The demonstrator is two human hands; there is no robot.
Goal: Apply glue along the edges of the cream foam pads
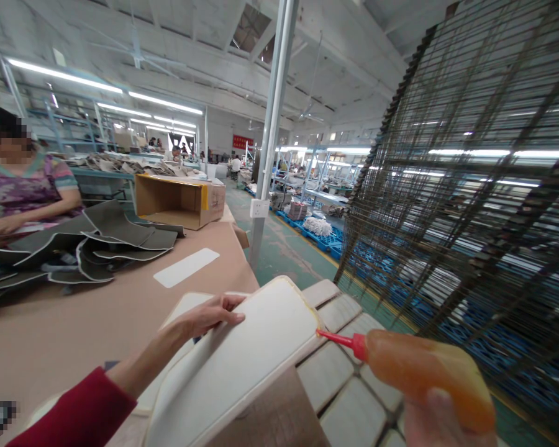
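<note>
My left hand (pixel 221 312) grips the left edge of a white rounded-corner panel (pixel 242 354), thumb on top and fingers underneath. The panel is tilted, and a yellowish line of glue runs along its far right edge. In my right hand (pixel 431 416) is a squeeze bottle (pixel 423 366) of amber glue, lying nearly level. Its red nozzle touches or almost touches the panel's right edge. Part of the right hand is hidden behind the bottle and cut off by the frame. More white panels lie beneath the held one.
Stacks of pale rounded panels (pixel 349 379) stand below on the right. On the brown table (pixel 121 323) are a white strip (pixel 186 267), dark grey pieces (pixel 121 242) and an open cardboard box (pixel 179 198). A co-worker (pixel 28 180) sits at left; a wire rack (pixel 461 167) rises at right.
</note>
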